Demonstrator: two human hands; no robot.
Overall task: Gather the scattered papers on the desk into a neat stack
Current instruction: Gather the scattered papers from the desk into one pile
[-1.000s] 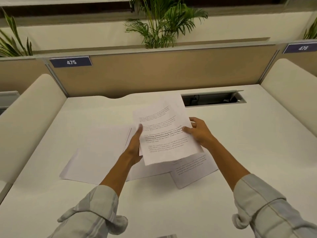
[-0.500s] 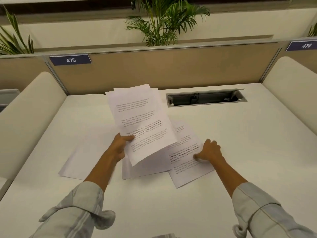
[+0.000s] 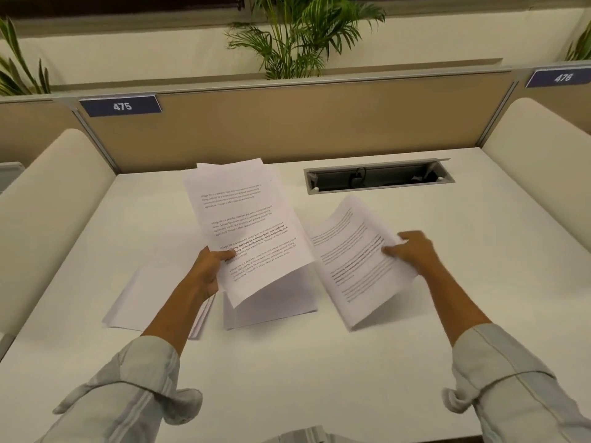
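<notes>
Two raised hands, left hand [image 3: 209,270] and right hand [image 3: 412,252], each pinch printed sheets (fingers closed) above the desk [image 3: 319,362].

Your left hand [image 3: 209,270] held a sheaf of printed pages [image 3: 246,225] above the middle of the desk [image 3: 319,362], and your right hand [image 3: 412,254] held a single printed sheet [image 3: 355,260] just to the right of it. Under the sheaf a sheet [image 3: 271,305] lay flat on the desk, with more loose sheets [image 3: 150,292] to its left. The cable tray [image 3: 377,179] sat behind your right hand, near the partition [image 3: 287,123] at the desk's rear edge.
</notes>
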